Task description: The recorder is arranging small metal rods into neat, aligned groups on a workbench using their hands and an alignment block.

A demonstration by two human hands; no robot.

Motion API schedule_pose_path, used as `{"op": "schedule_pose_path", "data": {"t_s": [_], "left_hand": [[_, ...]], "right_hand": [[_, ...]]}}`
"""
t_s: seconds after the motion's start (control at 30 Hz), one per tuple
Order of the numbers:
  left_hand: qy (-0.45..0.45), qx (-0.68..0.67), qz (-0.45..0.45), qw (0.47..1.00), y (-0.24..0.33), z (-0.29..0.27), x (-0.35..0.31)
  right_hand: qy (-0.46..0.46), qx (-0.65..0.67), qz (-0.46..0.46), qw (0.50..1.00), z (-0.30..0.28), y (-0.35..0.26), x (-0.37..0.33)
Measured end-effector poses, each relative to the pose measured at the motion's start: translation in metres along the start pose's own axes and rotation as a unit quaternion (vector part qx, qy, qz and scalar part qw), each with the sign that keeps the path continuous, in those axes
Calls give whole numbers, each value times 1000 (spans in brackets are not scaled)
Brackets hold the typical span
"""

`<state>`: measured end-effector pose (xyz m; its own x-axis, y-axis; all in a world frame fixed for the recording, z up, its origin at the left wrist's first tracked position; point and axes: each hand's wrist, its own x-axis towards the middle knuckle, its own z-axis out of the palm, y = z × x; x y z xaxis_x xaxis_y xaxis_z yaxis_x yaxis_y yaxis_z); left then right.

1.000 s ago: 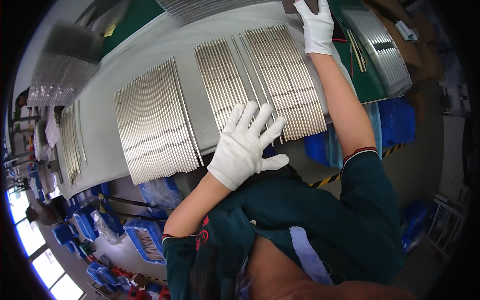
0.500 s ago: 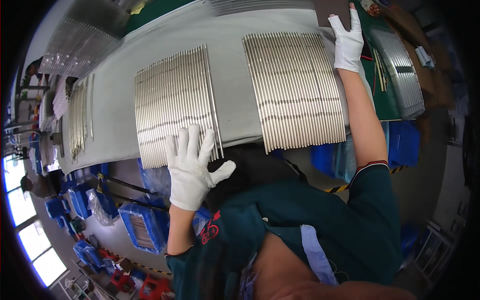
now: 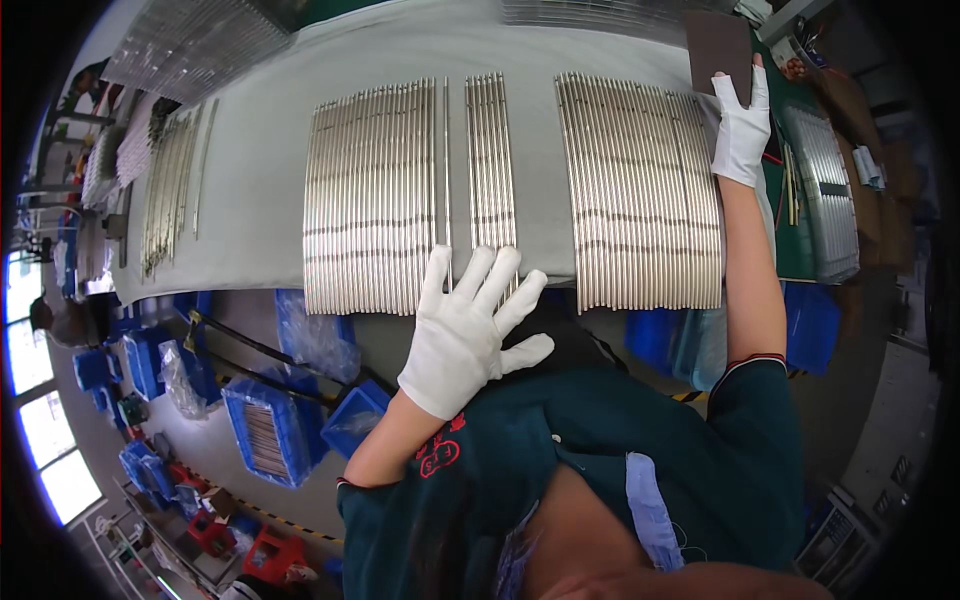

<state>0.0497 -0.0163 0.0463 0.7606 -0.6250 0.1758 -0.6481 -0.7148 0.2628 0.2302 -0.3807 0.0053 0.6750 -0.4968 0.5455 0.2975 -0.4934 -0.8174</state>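
White gloves cover both my hands. My left hand (image 3: 463, 335) is spread open, its fingers over the near ends of a narrow group of thin metal rods (image 3: 490, 160). A single rod (image 3: 447, 150) stands apart just left of that group. Further left lies a wide row of parallel rods (image 3: 370, 200), and another wide row (image 3: 645, 200) is on the right. Beyond the right row, my right hand (image 3: 742, 130) has its bare-tipped thumb and finger at the lower edge of a dark brown sheet (image 3: 718, 45), gripping it; its other fingers are tucked out of sight.
Grey cloth (image 3: 250, 210) covers the table. Loose rods (image 3: 170, 190) lie at its left end. Clear ridged trays (image 3: 195, 45) stand at far left, with another (image 3: 822, 190) at right. Blue bins (image 3: 265, 430) sit on the floor below.
The narrow rod group now lies apart, right of the left row, with my left hand moved rightward over it. The view has shifted; my right hand stays at the brown sheet.
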Motion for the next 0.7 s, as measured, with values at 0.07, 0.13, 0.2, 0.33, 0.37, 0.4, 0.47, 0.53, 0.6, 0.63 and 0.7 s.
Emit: {"op": "schedule_pose_path", "data": {"t_s": [0.07,0.13,0.2,0.33,0.37,0.4,0.47,0.53,0.6,0.63,0.7], "left_hand": [[6,-10,9,1000,3,4,2],[1,-3,24,1000,4,5,2],[-1,1,10,1000,2,4,-2],[-10,27,-49,998,-5,-9,-17],[-2,46,-57,997,-8,-11,-21],[-1,54,-65,996,-11,-11,-25],[6,67,-73,995,-14,-11,-30],[3,60,-78,995,-13,-13,-29],[0,46,-70,996,-11,-11,-25],[0,40,-63,997,-9,-11,-23],[-7,30,-35,999,-3,-12,-17]], "right_hand": [[-2,9,7,1000,0,0,0],[-1,5,20,1000,0,-1,0],[0,-3,6,1000,1,2,2],[3,-27,-18,999,-1,5,4],[2,-41,-21,999,-2,4,4],[1,-39,-20,999,-3,5,4],[-2,-11,-12,1000,-3,6,6],[-2,-6,-12,1000,-2,9,6],[0,7,-12,1000,-2,9,6],[-3,7,-10,1000,-2,9,6],[2,-33,-29,999,-3,8,7]]}}
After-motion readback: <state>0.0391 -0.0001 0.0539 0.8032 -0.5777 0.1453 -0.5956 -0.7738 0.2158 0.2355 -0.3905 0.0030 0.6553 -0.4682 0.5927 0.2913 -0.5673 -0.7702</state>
